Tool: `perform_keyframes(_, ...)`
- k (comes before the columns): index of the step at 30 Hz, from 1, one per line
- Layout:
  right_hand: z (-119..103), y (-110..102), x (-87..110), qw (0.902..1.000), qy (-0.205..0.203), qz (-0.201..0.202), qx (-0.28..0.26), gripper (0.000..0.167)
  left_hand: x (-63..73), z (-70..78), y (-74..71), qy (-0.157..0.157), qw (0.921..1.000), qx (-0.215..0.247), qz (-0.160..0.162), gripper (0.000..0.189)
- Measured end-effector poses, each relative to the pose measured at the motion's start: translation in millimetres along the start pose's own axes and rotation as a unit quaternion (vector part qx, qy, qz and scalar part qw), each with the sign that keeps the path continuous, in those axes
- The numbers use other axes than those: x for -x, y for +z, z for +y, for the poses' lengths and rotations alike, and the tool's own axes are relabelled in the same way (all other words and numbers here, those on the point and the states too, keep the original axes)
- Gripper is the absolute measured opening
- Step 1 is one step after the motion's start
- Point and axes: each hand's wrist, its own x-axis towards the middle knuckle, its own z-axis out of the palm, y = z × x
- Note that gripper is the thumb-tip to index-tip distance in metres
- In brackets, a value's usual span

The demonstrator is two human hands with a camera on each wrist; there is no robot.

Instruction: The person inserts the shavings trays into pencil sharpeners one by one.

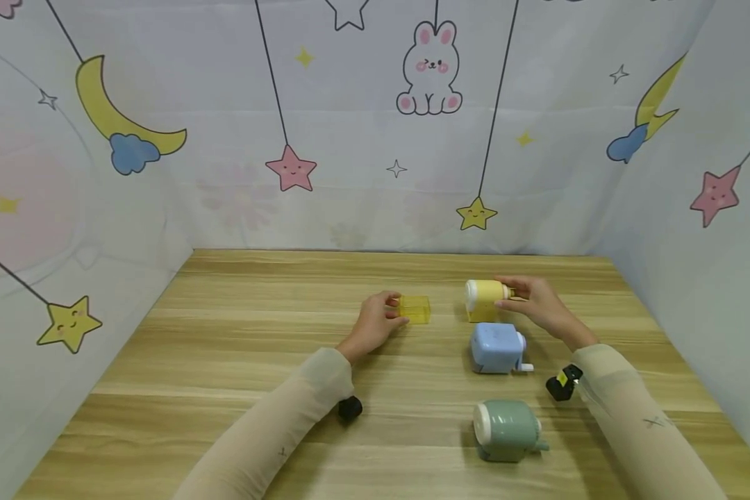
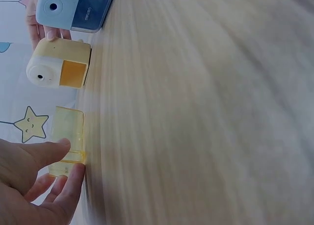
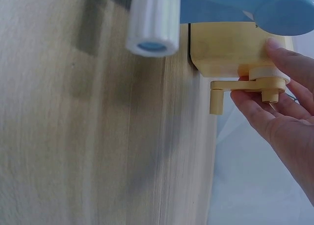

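Three sharpeners stand upright in a column on the right half of the wood-patterned worktop (image 1: 256, 333). The yellow sharpener (image 1: 487, 292) is farthest from the person, the blue sharpener (image 1: 495, 347) is just beside it on the near side, and the green sharpener (image 1: 511, 425) is nearest, across a wider gap. The hands are well apart, each gripping a different thing.

The left hand (image 1: 375, 323) holds the tray (image 1: 416, 310), a clear yellow box, by its left end between thumb and fingers. The tray is left of the yellow sharpener and separated from it; whether it rests on the worktop or is held just above cannot be told.

The right hand (image 1: 540, 302) grips the yellow sharpener at its crank end, the thumb on the body and the fingers about the crank (image 3: 248, 86), whose arm points down toward the worktop. In the left wrist view, the opposite end shows a round white face (image 2: 43, 74) with a dark hole, and an orange rectangle (image 2: 72, 74) below it.

The blue sharpener has a crank with a white handle (image 1: 527, 367); the green one's handle is green. Behind the worktop hangs a pale cloth (image 1: 356, 215) printed with stars, moons and a rabbit.
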Motion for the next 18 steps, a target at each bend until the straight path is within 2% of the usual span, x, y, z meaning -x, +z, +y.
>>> perform_keyframes(18,0,-1,-0.7,1.0000,-0.001,0.002,0.005,0.053,-7.9,5.8,15.9,-0.003,1.0000,-0.005,0.004,0.049)
